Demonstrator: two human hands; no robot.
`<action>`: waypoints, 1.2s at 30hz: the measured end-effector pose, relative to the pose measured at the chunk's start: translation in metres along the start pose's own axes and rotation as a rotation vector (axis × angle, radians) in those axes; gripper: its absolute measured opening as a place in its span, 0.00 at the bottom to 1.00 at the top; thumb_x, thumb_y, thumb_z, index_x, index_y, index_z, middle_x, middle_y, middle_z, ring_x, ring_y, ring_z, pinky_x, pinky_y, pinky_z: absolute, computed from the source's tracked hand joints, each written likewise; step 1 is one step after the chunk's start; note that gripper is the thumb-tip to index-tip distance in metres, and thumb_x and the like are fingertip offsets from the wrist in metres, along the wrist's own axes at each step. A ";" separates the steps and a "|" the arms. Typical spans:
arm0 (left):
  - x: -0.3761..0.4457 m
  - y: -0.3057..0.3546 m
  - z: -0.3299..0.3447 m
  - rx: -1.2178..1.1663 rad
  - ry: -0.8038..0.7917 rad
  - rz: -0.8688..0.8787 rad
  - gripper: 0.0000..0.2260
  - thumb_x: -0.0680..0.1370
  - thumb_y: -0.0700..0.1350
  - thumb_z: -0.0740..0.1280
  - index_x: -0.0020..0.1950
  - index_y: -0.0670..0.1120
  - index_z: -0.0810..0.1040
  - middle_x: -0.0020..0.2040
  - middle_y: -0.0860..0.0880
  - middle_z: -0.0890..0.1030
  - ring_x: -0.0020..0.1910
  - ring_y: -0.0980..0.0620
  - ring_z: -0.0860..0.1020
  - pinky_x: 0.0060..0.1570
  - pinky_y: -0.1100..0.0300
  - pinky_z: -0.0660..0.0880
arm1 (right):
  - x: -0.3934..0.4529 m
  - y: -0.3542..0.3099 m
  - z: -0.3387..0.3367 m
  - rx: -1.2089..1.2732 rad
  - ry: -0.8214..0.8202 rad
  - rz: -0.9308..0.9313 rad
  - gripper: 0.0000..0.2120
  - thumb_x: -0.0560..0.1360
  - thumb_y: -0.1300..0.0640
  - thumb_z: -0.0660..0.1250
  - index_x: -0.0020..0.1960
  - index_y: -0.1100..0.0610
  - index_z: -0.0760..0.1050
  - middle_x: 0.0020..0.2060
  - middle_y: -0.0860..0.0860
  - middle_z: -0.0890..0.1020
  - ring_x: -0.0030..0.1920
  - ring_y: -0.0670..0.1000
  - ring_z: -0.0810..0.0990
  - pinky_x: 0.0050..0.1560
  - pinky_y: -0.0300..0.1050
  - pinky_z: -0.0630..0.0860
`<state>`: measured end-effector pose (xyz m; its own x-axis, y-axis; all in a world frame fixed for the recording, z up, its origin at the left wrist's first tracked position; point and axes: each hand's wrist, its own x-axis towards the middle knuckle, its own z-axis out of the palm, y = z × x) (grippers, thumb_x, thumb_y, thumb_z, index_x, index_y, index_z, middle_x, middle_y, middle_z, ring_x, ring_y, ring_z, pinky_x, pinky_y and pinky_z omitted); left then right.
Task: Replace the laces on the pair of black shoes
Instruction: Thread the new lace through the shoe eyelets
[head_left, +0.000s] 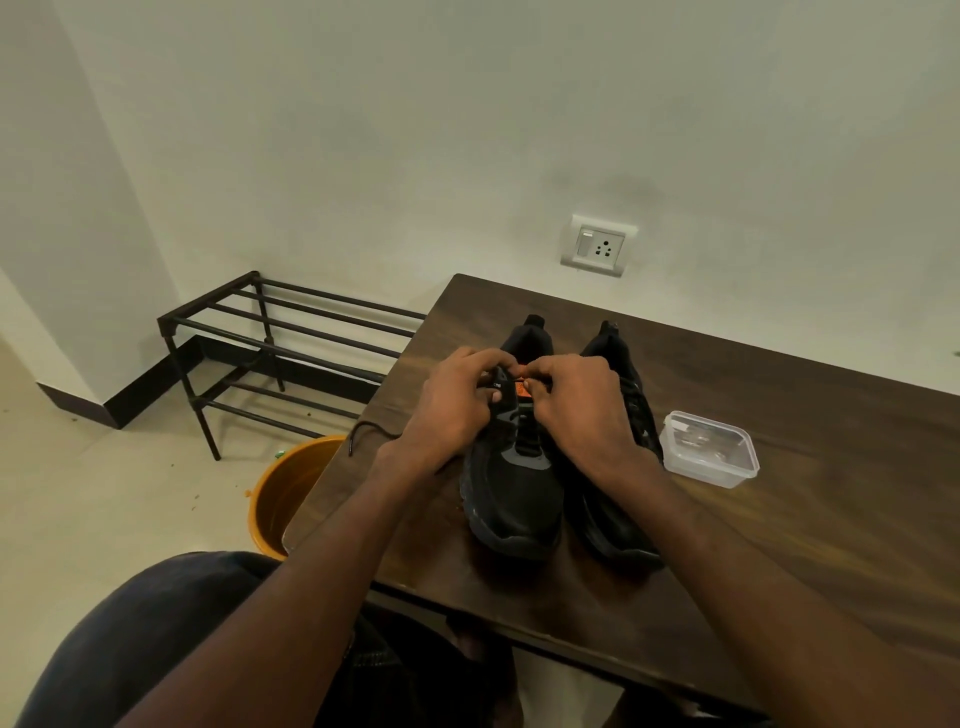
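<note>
Two black shoes stand side by side on the dark wooden table (831, 519), toes toward me. Both hands work at the top of the left shoe (514, 499). My left hand (457, 405) holds the shoe's tongue, fingers curled around it. My right hand (576, 405) pinches a black lace just beside the tongue, over the orange lining. A loose end of the black lace (363, 434) trails from under my left wrist toward the table's left edge. The right shoe (618, 499) is partly hidden behind my right forearm.
A clear lidded plastic box (709, 449) sits on the table right of the shoes. An orange bucket (283, 499) stands on the floor by the table's left edge. A black metal shoe rack (270, 343) stands against the wall. A wall socket (597, 247) is above the table.
</note>
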<state>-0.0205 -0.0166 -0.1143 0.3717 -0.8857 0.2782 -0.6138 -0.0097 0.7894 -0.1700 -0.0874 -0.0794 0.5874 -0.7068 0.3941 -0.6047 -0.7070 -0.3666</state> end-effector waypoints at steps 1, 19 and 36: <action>0.000 0.000 0.000 -0.013 0.007 -0.003 0.20 0.78 0.33 0.70 0.56 0.59 0.80 0.61 0.51 0.77 0.62 0.50 0.79 0.62 0.47 0.80 | 0.001 0.000 -0.001 -0.029 -0.013 -0.017 0.09 0.80 0.57 0.70 0.59 0.51 0.85 0.47 0.49 0.87 0.47 0.49 0.85 0.55 0.51 0.83; -0.008 0.001 0.006 -0.083 0.079 -0.046 0.10 0.78 0.39 0.73 0.54 0.52 0.78 0.54 0.53 0.81 0.54 0.56 0.82 0.53 0.51 0.84 | -0.001 0.005 0.017 0.171 0.031 0.081 0.09 0.78 0.60 0.71 0.55 0.49 0.83 0.45 0.44 0.83 0.46 0.44 0.81 0.50 0.48 0.81; 0.004 0.039 -0.031 -0.237 0.298 -0.047 0.03 0.85 0.44 0.63 0.57 0.48 0.75 0.47 0.49 0.80 0.41 0.53 0.80 0.41 0.56 0.81 | -0.003 0.018 -0.022 -0.157 -0.223 0.002 0.31 0.72 0.35 0.75 0.71 0.44 0.75 0.68 0.43 0.75 0.68 0.52 0.68 0.65 0.55 0.68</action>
<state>-0.0213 -0.0064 -0.0648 0.6036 -0.7125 0.3578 -0.4261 0.0911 0.9001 -0.1944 -0.0979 -0.0691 0.6796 -0.7081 0.1915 -0.6719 -0.7057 -0.2248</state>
